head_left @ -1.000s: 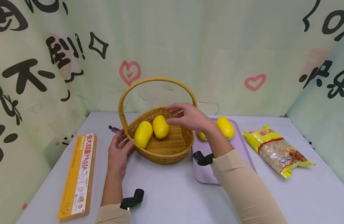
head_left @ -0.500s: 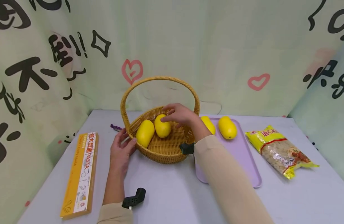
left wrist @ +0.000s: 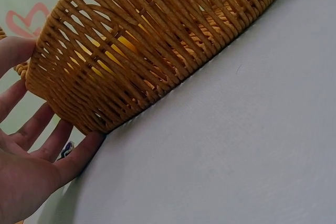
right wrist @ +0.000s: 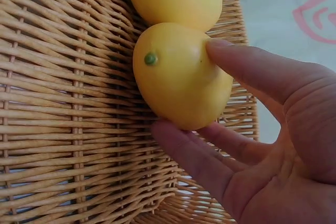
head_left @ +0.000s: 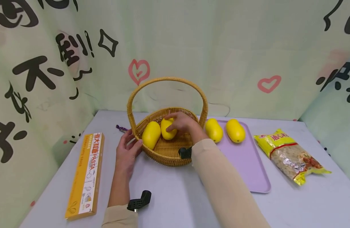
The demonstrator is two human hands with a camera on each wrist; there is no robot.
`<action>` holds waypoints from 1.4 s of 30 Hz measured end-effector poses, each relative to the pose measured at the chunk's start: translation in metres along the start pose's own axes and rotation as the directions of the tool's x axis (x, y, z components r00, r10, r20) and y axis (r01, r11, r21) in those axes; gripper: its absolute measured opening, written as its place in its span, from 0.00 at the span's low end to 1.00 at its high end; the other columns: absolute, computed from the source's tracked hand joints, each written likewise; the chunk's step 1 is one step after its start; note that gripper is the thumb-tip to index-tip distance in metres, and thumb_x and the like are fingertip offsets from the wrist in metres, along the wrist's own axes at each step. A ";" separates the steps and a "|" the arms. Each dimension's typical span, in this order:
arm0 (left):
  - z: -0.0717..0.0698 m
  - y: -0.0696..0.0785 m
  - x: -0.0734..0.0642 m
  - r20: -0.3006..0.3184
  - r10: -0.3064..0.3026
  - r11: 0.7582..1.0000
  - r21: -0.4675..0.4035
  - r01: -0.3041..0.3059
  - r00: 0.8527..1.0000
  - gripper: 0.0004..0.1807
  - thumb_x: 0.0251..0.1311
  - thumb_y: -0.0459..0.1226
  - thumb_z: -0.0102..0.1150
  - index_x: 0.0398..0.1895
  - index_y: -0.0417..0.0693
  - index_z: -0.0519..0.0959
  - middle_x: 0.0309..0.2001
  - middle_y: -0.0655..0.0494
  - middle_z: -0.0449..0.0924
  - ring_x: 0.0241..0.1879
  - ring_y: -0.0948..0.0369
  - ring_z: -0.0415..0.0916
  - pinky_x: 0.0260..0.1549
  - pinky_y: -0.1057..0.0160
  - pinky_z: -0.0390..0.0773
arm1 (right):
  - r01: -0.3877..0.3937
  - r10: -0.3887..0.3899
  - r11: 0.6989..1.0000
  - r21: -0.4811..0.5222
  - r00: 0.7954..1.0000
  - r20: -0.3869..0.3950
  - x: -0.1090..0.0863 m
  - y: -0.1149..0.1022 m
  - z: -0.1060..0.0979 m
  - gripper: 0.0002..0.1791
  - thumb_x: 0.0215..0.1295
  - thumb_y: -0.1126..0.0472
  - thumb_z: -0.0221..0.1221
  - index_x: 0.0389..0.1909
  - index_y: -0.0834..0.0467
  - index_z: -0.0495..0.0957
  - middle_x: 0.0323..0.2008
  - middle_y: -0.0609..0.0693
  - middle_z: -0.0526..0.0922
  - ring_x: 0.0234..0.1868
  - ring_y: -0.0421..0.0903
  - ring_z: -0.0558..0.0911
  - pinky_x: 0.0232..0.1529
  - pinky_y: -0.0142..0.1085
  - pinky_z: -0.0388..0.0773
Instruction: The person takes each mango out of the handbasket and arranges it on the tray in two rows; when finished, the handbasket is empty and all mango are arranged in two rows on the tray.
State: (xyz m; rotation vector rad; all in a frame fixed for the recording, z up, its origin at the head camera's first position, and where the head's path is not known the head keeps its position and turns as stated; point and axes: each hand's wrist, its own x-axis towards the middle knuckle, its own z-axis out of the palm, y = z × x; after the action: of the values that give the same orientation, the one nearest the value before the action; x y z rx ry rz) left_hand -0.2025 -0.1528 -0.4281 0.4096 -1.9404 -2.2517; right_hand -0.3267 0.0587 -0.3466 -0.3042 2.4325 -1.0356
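Note:
A wicker basket (head_left: 172, 161) with a tall arched handle stands in the middle of the table. Two yellow mangoes lie inside: a larger mango (head_left: 151, 135) at the left and a smaller mango (right wrist: 181, 77) touching it. My right hand (head_left: 182, 123) reaches into the basket. Its thumb lies on one side of the smaller mango and its fingers on the other, as the right wrist view shows. At the basket's left end, my left hand (head_left: 129, 150) holds the rim between thumb and fingers. In the left wrist view its fingers (left wrist: 84, 156) lie along the outer wall.
Right of the basket lies a purple tray (head_left: 246, 167) bearing two more mangoes, one left (head_left: 213, 130) and one right (head_left: 235, 130). A yellow food bag (head_left: 291, 155) lies at far right. At left is a pasta box (head_left: 85, 177); a small purple item (head_left: 121, 128) sits behind my left hand.
My right hand has moved down and left onto the smaller mango, its fingers now around it. My left hand stays on the basket. The head view has shifted slightly.

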 end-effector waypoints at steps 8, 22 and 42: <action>0.000 0.002 -0.002 -0.002 0.005 1.000 0.024 -0.005 1.000 0.37 0.69 0.38 0.66 0.78 0.63 0.63 0.75 0.53 0.65 0.73 0.53 0.67 0.66 0.56 0.77 | 0.020 -0.020 0.999 0.029 1.000 -0.009 -0.002 0.006 -0.002 0.32 0.67 0.62 0.67 0.72 0.49 0.74 0.76 0.60 0.64 0.54 0.50 0.76 0.57 0.47 0.85; 0.007 -0.001 -0.001 0.008 -0.004 1.000 0.001 0.004 1.000 0.37 0.69 0.37 0.66 0.78 0.62 0.63 0.75 0.52 0.65 0.72 0.53 0.67 0.67 0.55 0.77 | 0.004 -0.004 0.999 0.052 1.000 0.003 -0.006 0.010 -0.008 0.32 0.68 0.62 0.67 0.73 0.47 0.73 0.77 0.59 0.62 0.50 0.47 0.77 0.54 0.43 0.85; 0.002 0.000 -0.003 0.001 0.014 0.999 0.029 -0.014 1.000 0.37 0.69 0.38 0.65 0.79 0.61 0.63 0.75 0.52 0.65 0.73 0.53 0.67 0.65 0.56 0.78 | 0.200 -0.187 0.962 0.186 0.979 -0.084 -0.053 -0.016 -0.026 0.32 0.66 0.63 0.68 0.70 0.43 0.75 0.72 0.58 0.70 0.67 0.53 0.74 0.59 0.51 0.84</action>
State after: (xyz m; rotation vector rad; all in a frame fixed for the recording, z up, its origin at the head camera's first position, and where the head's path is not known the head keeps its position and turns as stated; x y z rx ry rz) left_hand -0.1997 -0.1503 -0.4272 0.3976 -1.9719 -2.2180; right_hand -0.2939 0.0836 -0.3019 -0.4548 2.3714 -1.3768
